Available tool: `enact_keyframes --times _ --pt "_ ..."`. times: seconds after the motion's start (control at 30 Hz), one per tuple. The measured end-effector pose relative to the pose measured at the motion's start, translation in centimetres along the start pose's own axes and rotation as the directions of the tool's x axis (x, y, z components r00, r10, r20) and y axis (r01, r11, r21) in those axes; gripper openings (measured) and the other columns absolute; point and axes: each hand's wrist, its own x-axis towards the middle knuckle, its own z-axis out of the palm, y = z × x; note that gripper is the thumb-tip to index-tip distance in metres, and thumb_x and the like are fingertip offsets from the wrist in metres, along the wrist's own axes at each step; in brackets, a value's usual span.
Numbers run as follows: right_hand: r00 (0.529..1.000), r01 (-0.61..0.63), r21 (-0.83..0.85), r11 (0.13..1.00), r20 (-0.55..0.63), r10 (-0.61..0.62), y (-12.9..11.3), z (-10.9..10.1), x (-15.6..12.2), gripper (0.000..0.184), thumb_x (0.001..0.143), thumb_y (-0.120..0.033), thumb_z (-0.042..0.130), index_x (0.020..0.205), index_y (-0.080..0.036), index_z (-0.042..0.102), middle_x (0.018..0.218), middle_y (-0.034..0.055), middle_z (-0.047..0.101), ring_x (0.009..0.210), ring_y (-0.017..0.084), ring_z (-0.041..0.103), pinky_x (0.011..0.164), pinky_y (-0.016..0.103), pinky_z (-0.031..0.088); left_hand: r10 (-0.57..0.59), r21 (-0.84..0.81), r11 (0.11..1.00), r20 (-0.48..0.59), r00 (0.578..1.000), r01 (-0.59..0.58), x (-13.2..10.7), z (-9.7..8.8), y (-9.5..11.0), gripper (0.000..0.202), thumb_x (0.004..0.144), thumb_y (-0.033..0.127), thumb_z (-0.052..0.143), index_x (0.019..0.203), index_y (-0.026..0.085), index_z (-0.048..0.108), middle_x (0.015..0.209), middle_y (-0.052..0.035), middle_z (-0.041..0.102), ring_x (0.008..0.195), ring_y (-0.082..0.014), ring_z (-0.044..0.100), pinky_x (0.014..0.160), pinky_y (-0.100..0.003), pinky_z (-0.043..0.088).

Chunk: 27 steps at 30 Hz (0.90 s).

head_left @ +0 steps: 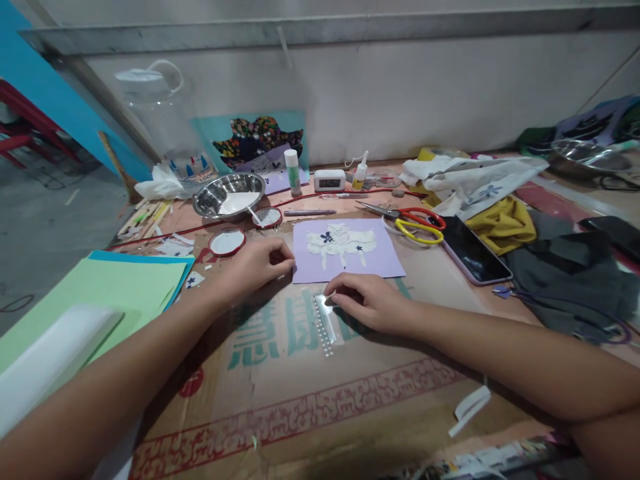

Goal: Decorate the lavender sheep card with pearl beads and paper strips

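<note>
A purple card (pixel 393 263) lies in front of me, bearing a white cloud-like shape (pixel 320 245) with beads and small dark flowers. My left hand (pixel 260 263) is at the card's left edge, thumb and forefinger pinched together; whatever is between them is too small to make out. Just below the card, my right hand (pixel 373 301) has its fingertips closed on the top end of a clear strip of stick-on pearls (pixel 324 327). The pearls run in rows along the strip's left side.
Behind the card are a pen (pixel 310 213), red-and-yellow scissors (pixel 417 223), a glue stick (pixel 293 175), a metal bowl (pixel 206 200) of white material and a small glue bottle (pixel 359 175). A phone (pixel 470 250) lies right; green paper (pixel 135 283) lies left.
</note>
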Motion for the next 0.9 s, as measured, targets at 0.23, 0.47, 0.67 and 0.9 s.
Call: enact_keyframes --times 0.23,0.47,0.67,0.9 --pt "1.000 0.018 0.003 1.000 0.015 -0.018 0.2 0.1 -0.1 0.017 0.094 -0.022 0.054 0.105 -0.019 0.067 0.092 0.0045 0.075 0.075 0.014 0.064 0.069 0.026 0.045 0.227 0.183 0.956 0.032 0.973 -0.229 0.7 1.3 1.0 0.017 0.091 0.024 0.057 0.092 0.018 0.073 0.095 -0.0065 0.076 0.086 -0.0210 0.068 0.078 -0.034 0.052" --pt "0.999 0.039 0.003 0.999 -0.002 -0.039 0.1 0.1 0.0 0.017 0.094 -0.021 0.054 0.103 -0.018 0.068 0.092 0.0043 0.075 0.076 0.014 0.064 0.069 0.026 0.045 0.300 0.207 0.933 0.003 0.954 -0.294 0.7 1.4 -0.2 0.029 0.093 0.019 0.050 0.108 0.018 0.075 0.109 -0.0096 0.077 0.098 -0.0240 0.070 0.088 -0.039 0.054" --pt "0.998 0.061 0.011 0.998 -0.007 -0.061 0.2 0.1 0.0 0.017 0.094 -0.019 0.054 0.103 -0.018 0.068 0.094 0.0049 0.075 0.081 0.016 0.067 0.073 0.026 0.047 0.186 0.201 0.966 -0.105 0.977 -0.162 0.6 1.4 0.2 0.031 0.095 0.029 0.054 0.118 0.017 0.072 0.118 -0.0103 0.075 0.109 -0.0267 0.068 0.097 -0.042 0.051" --pt "0.995 0.068 -0.001 0.998 -0.073 -0.068 0.3 0.0 0.0 0.017 0.093 -0.018 0.053 0.101 -0.017 0.068 0.090 0.0046 0.074 0.073 0.014 0.063 0.067 0.024 0.045 0.230 0.332 0.927 -0.136 0.963 -0.175 -0.2 0.5 0.7 0.023 0.096 0.032 0.056 0.098 0.018 0.074 0.101 -0.0079 0.075 0.097 -0.0256 0.065 0.088 -0.040 0.049"
